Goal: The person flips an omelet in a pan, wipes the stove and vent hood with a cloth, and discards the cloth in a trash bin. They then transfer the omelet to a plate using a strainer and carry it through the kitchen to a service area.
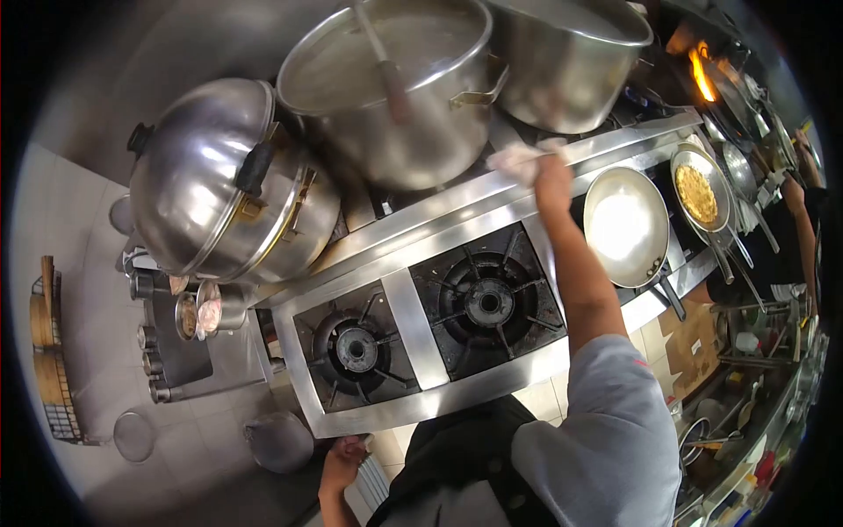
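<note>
My right hand (551,176) is closed on a pale, crumpled cloth (516,162), pressed to the raised metal ledge (421,215) at the back of the stove. Behind the cloth stand two big steel stockpots, one (386,140) with a long-handled utensil (386,66) leaning in it. My left hand (344,461) is low by the stove's front edge, fingers curled; what they hold, if anything, is hidden. Two gas burners, the smaller (357,350) and the larger (489,303), have bare grates between my hands. A frying pan (626,228) sits right of my right arm.
A domed steel pot (206,176) stands at the left, above small metal containers (230,307). To the right, another pan holds a flat golden food (696,193). A flame (701,75) burns at upper right, and another person's arm (801,220) reaches in near the right edge.
</note>
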The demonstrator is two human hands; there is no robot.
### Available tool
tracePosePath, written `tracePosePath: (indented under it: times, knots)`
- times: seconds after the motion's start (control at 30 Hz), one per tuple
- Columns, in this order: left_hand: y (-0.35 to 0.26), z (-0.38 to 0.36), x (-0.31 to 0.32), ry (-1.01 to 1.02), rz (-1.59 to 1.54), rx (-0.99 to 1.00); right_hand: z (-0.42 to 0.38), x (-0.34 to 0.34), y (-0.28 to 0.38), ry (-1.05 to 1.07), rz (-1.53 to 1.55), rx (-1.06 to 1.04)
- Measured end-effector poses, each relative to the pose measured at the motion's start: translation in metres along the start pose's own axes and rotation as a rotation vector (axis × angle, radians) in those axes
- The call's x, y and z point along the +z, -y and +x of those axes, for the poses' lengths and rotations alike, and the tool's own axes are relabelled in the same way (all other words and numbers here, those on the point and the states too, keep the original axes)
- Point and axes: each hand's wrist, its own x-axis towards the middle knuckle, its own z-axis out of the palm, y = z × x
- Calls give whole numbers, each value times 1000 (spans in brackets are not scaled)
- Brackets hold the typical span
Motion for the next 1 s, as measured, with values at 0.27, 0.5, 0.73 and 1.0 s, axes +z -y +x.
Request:
tracePosePath:
  times: [0.27,0.5,0.73,1.0]
  knots:
    - [13,-18,-1,-77,-47,21,-81,166,71,-309,122,534]
    - [-26,18,-31,-57,79,261,-193,159,321,269,426,-58]
    - [-68,50,-108,-500,352,814,-255,-32,432,881,1447,-137]
    - [42,67,-214,-396,0,707,-346,-73,482,510,943,-279]
